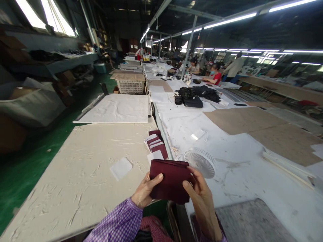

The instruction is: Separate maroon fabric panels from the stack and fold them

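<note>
Between my two hands is a small stack of maroon fabric pieces [170,181], held up over the gap at the table's near edge. My left hand [146,188] grips its left side, thumb across the front. On the right side, my right hand [200,191] holds the stack with the thumb in front and fingers at the top right corner. Just beyond lies a fanned pile of maroon and white pieces [157,146] on the cream-covered table [96,161]. A single white piece [121,168] rests flat to the left of it.
A white round fan [200,163] lies on the white table [242,174] to the right. Dark garments [196,95] are heaped farther back. A plastic crate [130,85] stands beyond the left tables. A grey board [252,222] is at the near right. People sit in the background.
</note>
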Action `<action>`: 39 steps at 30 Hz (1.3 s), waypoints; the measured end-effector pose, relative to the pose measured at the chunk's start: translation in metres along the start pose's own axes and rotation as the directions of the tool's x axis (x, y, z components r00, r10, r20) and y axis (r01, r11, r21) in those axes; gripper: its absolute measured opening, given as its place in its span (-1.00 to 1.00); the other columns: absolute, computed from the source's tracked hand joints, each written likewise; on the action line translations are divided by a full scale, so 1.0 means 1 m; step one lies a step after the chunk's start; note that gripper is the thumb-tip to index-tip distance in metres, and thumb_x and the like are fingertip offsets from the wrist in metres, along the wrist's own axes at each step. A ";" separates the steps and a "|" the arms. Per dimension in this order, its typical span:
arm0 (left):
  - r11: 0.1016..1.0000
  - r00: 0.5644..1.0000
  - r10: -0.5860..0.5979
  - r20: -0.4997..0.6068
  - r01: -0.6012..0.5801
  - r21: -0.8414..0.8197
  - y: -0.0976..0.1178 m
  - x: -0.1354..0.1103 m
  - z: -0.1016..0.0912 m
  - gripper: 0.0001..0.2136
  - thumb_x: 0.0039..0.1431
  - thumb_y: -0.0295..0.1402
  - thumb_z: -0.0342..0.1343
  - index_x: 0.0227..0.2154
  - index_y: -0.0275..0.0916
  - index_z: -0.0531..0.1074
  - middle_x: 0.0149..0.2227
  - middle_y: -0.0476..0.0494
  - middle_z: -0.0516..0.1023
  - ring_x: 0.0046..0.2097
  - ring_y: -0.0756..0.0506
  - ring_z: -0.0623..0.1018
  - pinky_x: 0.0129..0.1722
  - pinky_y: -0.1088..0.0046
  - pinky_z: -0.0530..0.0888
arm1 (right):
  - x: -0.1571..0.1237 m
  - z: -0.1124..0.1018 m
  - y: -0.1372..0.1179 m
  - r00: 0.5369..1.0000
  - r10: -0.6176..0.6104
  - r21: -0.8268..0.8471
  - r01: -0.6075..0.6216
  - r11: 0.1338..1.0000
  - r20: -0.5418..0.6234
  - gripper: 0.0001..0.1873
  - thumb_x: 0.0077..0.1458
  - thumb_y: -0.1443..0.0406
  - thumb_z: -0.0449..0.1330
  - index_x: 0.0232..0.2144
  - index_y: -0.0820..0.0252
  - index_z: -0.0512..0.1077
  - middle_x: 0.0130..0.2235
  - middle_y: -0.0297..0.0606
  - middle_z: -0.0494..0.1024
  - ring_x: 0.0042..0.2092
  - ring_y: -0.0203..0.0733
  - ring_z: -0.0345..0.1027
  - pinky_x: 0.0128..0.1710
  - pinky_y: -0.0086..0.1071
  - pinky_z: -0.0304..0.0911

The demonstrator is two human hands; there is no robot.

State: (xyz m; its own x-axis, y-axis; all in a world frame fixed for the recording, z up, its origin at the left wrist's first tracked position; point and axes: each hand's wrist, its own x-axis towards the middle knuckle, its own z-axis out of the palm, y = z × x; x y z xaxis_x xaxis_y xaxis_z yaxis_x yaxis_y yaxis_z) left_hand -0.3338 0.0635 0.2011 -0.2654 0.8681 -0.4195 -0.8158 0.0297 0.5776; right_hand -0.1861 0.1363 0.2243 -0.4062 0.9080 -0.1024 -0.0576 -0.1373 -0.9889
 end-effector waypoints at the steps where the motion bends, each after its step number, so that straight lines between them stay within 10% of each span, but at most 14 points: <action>1: 1.000 1.000 0.002 -0.006 -0.002 0.006 0.000 0.000 0.000 -0.71 -0.13 -0.37 0.34 -0.30 -0.36 0.50 -0.32 -0.25 0.64 -0.32 -0.18 0.61 -0.26 0.35 0.53 | -0.001 0.000 0.000 1.000 0.025 0.040 -0.025 0.999 0.011 -0.49 -0.03 0.14 0.26 -0.02 0.14 0.29 -0.08 -0.10 0.54 -0.11 -0.04 0.45 -0.20 -0.23 0.43; 39: 0.993 0.995 -0.104 0.005 0.104 -0.048 -0.021 -0.001 -0.005 -0.76 -0.11 -0.35 0.33 -0.36 -0.36 0.54 -0.36 -0.27 0.64 -0.36 -0.15 0.61 -0.25 0.38 0.53 | -0.014 -0.012 0.028 0.990 0.052 -0.209 -0.023 0.978 0.135 -0.65 0.11 0.14 0.14 -0.08 0.12 0.39 -0.05 -0.18 0.50 -0.03 -0.06 0.39 -0.07 -0.28 0.37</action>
State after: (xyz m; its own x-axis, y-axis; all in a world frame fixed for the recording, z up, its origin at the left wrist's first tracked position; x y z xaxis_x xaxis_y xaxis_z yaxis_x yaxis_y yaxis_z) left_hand -0.3187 0.0591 0.1855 -0.1765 0.8630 -0.4734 -0.8626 0.0960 0.4967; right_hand -0.1707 0.1248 0.1967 -0.5277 0.8380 -0.1386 0.1438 -0.0727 -0.9869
